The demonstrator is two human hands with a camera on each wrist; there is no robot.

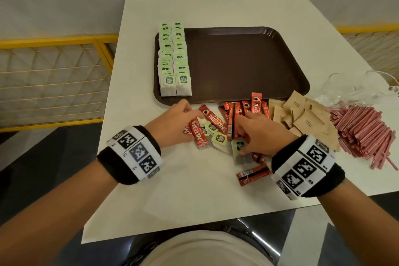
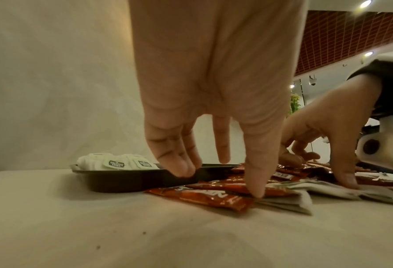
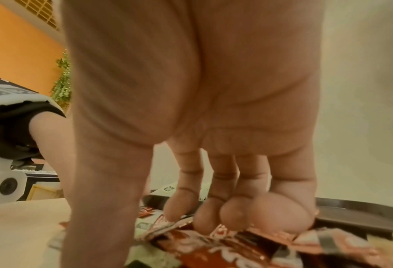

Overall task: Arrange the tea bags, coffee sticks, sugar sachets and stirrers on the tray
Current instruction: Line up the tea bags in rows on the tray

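Observation:
A brown tray (image 1: 248, 60) lies on the white table, with two rows of tea bags (image 1: 174, 60) along its left side. In front of it lies a mixed pile of red coffee sticks (image 1: 234, 119) and loose tea bags (image 1: 219, 138). My left hand (image 1: 190, 112) reaches into the pile's left end, fingers straight and pointing down, thumb (image 2: 256, 188) pressing a coffee stick (image 2: 204, 196). My right hand (image 1: 244, 134) rests on the pile's right part, its thumb on a tea bag (image 1: 238, 153) and its bent fingertips (image 3: 179, 208) on coffee sticks (image 3: 248, 250). Neither hand lifts anything.
Brown sugar sachets (image 1: 306, 119) lie to the right of the sticks, and beyond them a heap of pink stirrers (image 1: 364, 134). Clear glass jars (image 1: 356, 86) stand at the table's right edge. One coffee stick (image 1: 253, 174) lies apart near me. A yellow railing (image 1: 54, 75) runs on the left.

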